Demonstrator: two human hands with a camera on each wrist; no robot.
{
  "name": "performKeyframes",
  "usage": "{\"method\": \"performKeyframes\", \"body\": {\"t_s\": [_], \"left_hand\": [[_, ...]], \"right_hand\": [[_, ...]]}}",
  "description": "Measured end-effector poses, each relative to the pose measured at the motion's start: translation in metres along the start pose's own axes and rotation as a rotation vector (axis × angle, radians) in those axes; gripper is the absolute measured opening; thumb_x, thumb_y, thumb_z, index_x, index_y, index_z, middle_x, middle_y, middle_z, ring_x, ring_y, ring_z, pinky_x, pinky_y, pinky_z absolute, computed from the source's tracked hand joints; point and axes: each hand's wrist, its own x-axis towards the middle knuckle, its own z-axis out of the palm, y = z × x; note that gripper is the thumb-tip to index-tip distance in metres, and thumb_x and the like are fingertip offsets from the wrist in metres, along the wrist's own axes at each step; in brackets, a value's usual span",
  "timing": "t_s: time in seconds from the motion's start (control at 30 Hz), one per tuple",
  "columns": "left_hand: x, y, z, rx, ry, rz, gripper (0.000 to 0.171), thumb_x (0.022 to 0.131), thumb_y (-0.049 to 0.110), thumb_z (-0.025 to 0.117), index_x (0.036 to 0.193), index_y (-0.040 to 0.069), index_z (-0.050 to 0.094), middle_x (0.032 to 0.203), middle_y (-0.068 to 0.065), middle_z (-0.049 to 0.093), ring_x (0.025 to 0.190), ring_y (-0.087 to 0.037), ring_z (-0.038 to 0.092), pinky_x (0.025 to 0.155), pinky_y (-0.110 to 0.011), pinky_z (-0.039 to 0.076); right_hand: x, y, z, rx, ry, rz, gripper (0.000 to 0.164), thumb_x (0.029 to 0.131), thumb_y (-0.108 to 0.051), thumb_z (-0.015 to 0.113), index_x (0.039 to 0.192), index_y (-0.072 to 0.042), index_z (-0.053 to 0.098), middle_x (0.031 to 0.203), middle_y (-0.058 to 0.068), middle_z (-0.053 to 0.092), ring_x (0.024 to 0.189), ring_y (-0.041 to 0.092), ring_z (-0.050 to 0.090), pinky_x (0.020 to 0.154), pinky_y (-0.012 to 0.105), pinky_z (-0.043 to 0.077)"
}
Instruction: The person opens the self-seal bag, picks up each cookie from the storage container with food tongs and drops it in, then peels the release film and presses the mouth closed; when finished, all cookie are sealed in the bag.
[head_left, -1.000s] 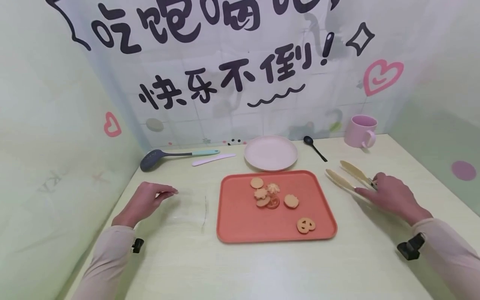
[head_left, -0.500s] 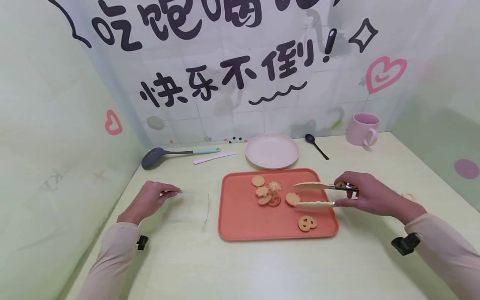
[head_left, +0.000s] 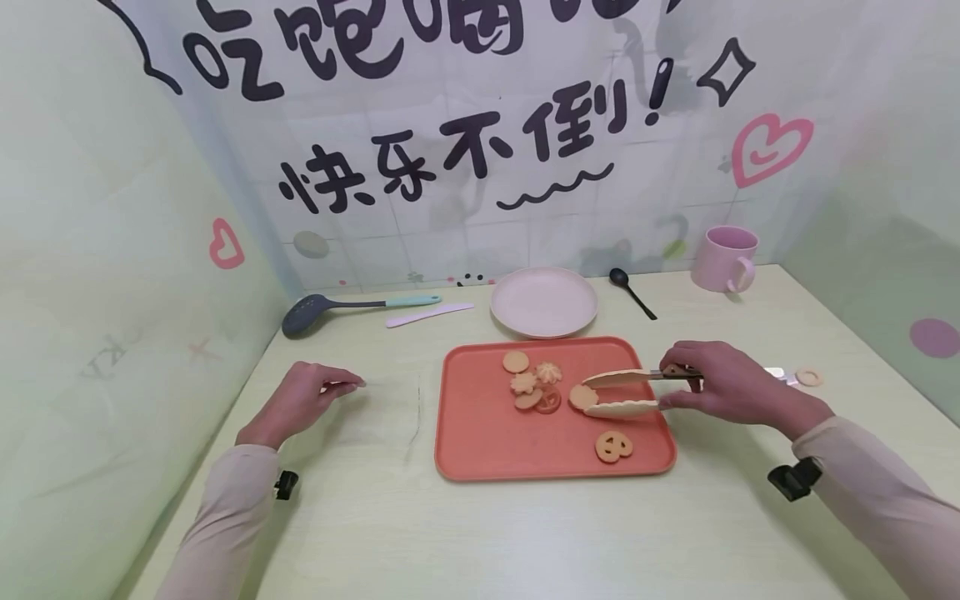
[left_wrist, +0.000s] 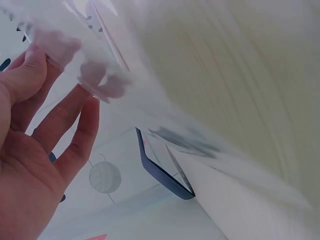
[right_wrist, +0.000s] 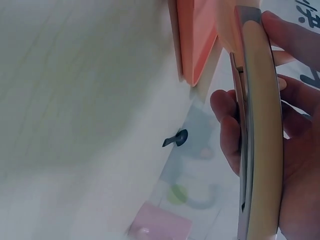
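My right hand (head_left: 716, 379) grips a pair of tan-tipped food tongs (head_left: 621, 408) with metal handles. The tongs reach over the right part of the red tray (head_left: 480, 454), their tips at either side of a scalloped biscuit (head_left: 582, 397). Seen from the right wrist, fingers and thumb close round the tongs' long handle (right_wrist: 265, 125). On the left, my left hand (head_left: 303, 400) pinches a clear plastic sheet or bag (left_wrist: 165, 115); its faint edge shows on the table in the head view. A pretzel-shaped biscuit (head_left: 613, 447) lies near the tray's front right corner.
More biscuits (head_left: 523, 382) cluster mid-tray. Behind the tray stands a pink plate (head_left: 543, 302). Along the back lie a slotted ladle (head_left: 307, 315), a lilac knife (head_left: 430, 314) and a black spoon (head_left: 632, 293). A pink mug (head_left: 724, 258) stands at the back right.
My right hand has lifted the tongs from the right of the table and swung them left over the tray; their tips have drawn closer together around the scalloped biscuit. The left hand stays put.
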Motion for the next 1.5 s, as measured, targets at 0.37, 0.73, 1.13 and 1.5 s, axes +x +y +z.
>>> {"method": "performKeyframes", "body": {"t_s": [0.37, 0.73, 1.13, 1.5], "left_hand": [[0.001, 0.001, -0.003, -0.028, 0.002, -0.015, 0.020, 0.089, 0.002, 0.072, 0.105, 0.012, 0.080, 0.102, -0.008, 0.080, 0.098, -0.028, 0.076, 0.083, -0.044, 0.061], [-0.002, -0.001, 0.002, -0.056, -0.002, -0.035, 0.020, 0.089, 0.002, 0.072, 0.106, 0.010, 0.080, 0.102, -0.009, 0.079, 0.098, -0.028, 0.076, 0.083, -0.043, 0.061], [0.001, 0.004, 0.002, -0.067, -0.011, -0.029, 0.020, 0.090, 0.001, 0.071, 0.107, 0.010, 0.080, 0.103, -0.010, 0.079, 0.099, -0.028, 0.076, 0.083, -0.043, 0.061], [0.002, 0.008, 0.004, -0.074, -0.013, -0.025, 0.019, 0.091, 0.001, 0.070, 0.106, 0.007, 0.079, 0.102, -0.011, 0.079, 0.097, -0.028, 0.076, 0.081, -0.043, 0.062]], "right_hand": [[0.029, -0.034, -0.001, 0.023, 0.053, -0.101, 0.026, 0.077, -0.032, 0.087, 0.092, -0.019, 0.070, 0.077, -0.013, 0.057, 0.065, 0.002, 0.049, 0.059, 0.019, 0.043], [0.080, -0.095, 0.034, 0.042, -0.043, -0.158, 0.033, 0.083, -0.044, 0.081, 0.092, -0.016, 0.066, 0.082, -0.006, 0.059, 0.068, 0.006, 0.046, 0.064, 0.023, 0.040], [0.114, -0.138, 0.067, 0.045, -0.050, -0.170, 0.034, 0.086, -0.042, 0.078, 0.095, -0.011, 0.066, 0.084, 0.000, 0.062, 0.073, 0.008, 0.049, 0.067, 0.023, 0.043], [0.143, -0.166, 0.086, 0.041, -0.175, -0.037, 0.030, 0.086, -0.041, 0.076, 0.095, -0.015, 0.064, 0.078, -0.005, 0.055, 0.069, 0.011, 0.048, 0.064, 0.025, 0.040]]}}
